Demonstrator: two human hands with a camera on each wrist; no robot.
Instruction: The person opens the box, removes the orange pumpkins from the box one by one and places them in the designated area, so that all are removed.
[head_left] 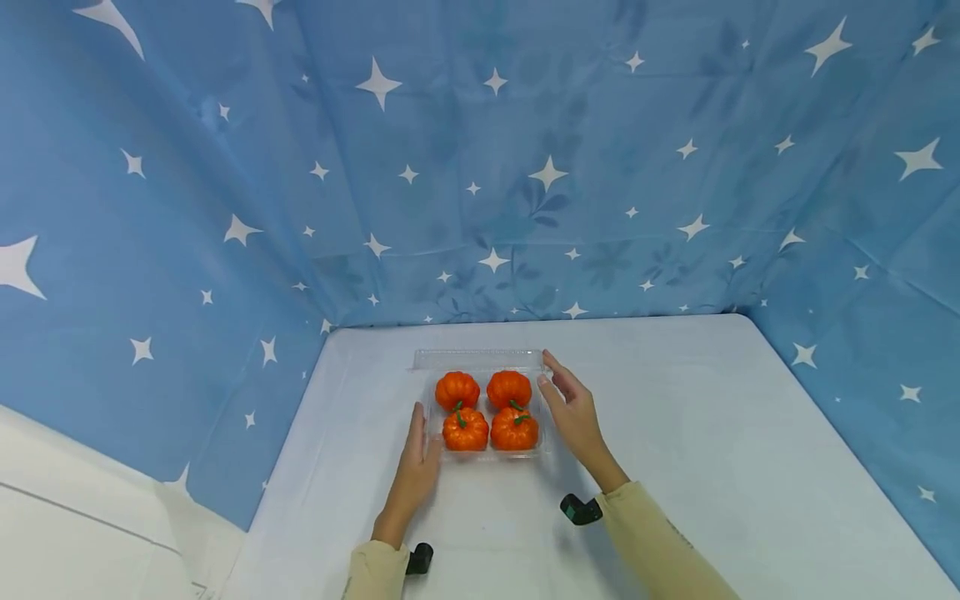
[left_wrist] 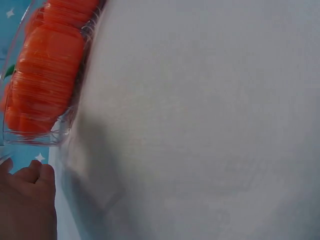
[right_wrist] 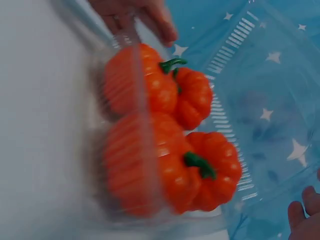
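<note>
Container: thin clear plastic, glossy, ridged along the edge of the lid. Pumpkins: smooth, shiny, look like plastic; stems glossy too. Bench under my arms: matt, smooth-looking covering, can't tell what of. Backdrop: cloth-like, soft sheen, lightly wrinkled. My sleeves: matt cloth. Wrist cameras I wear: smooth casing, hard plastic by the look.

A clear plastic container sits between your two hands, its transparent lid open along the far side. Inside, four glossy, ribbed orange pumpkins stand two by two, their green stems clustered towards the middle. Your left hand is at the container's left side; your right hand is by its far right corner.
</note>
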